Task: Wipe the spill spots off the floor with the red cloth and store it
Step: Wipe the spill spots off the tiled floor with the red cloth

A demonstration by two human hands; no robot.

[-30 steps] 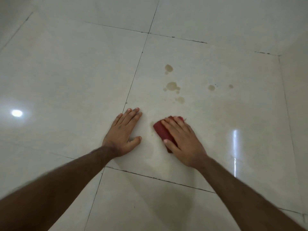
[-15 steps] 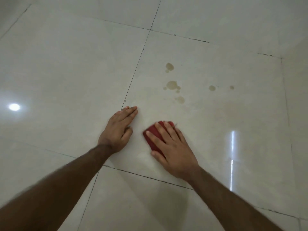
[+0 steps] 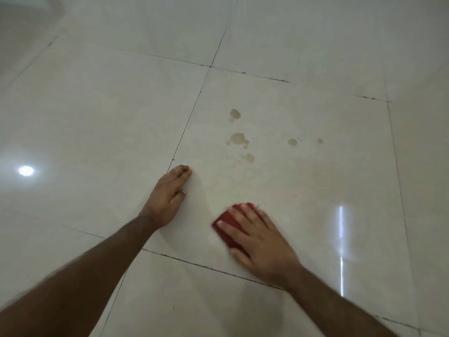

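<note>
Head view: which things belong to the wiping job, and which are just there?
Job:
red cloth, pressed to the floor under the right hand
spill spots, beyond the cloth, not yet wiped
floor tile

Just there:
left hand, resting on the floor
light reflections
tile joints

We see large glossy pale tiles divided by thin dark grout lines (image 3: 187, 122), which cross at a junction (image 3: 210, 66) in the upper middle of the view. A round bright reflection of a light (image 3: 26, 170) lies on the tile at the left. A narrow vertical streak of reflected light (image 3: 341, 239) lies on the tile at the right. At the upper left corner we note a darker shaded band (image 3: 31, 6).
</note>
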